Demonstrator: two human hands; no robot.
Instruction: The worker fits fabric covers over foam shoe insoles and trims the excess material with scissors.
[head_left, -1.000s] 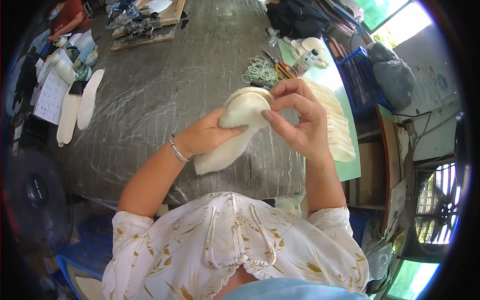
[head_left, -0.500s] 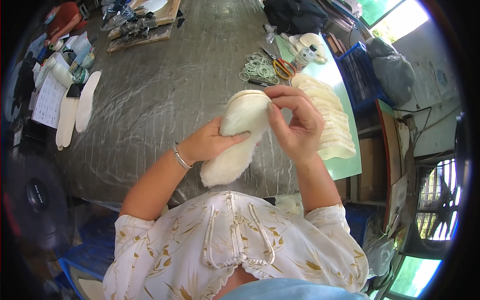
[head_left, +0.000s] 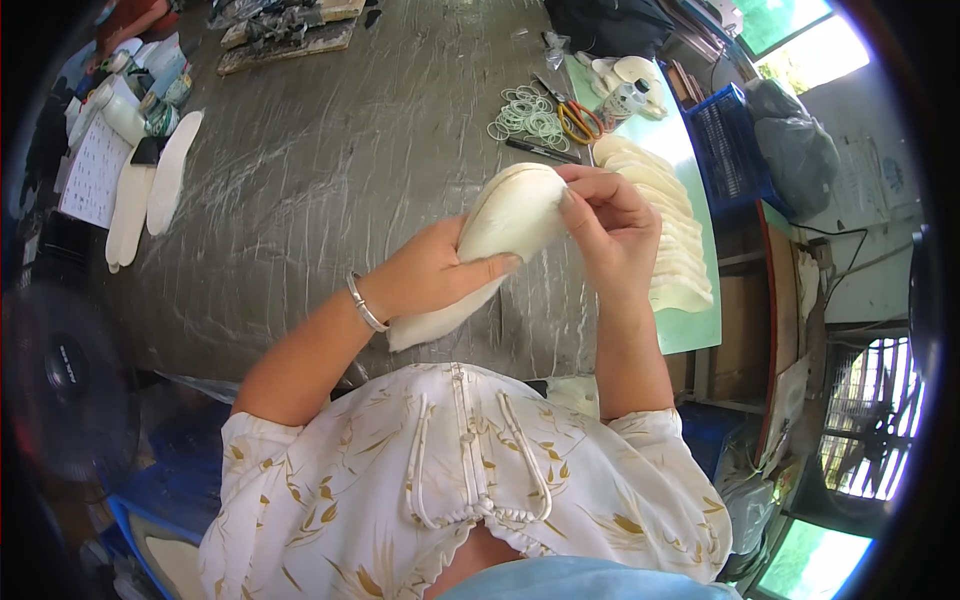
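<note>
Cream-white and soft-looking, two long flat shoe insoles [head_left: 150,195] lie side by side at the table's nine o'clock edge, beside a white printed sheet [head_left: 92,172] and a few small bottles [head_left: 150,100]. The table [head_left: 330,170] itself is covered in grey, crinkled plastic sheeting. Near the centre, the left hand [head_left: 432,275], a silver bangle [head_left: 364,303] on its wrist, is wrapped around a cream-white, fleecy insole-shaped pad [head_left: 505,225], thumb pressed across its front and fingers behind; the pad's narrow tail hangs down toward seven o'clock, and its rounded end points to twelve o'clock. The pad is lifted off the table, in front of the chest. Just to its three o'clock side the right hand [head_left: 612,228] pinches the pad's upper edge, fingertips together on the rim. Beyond the hands, toward one o'clock, lie a heap of pale rubber bands [head_left: 522,112], orange-handled scissors [head_left: 575,118] and a black pen [head_left: 540,150]. At three o'clock a fanned stack of cream insole pieces [head_left: 672,235] rests on a pale green board [head_left: 695,325], with a blue plastic crate [head_left: 738,150] farther right.
</note>
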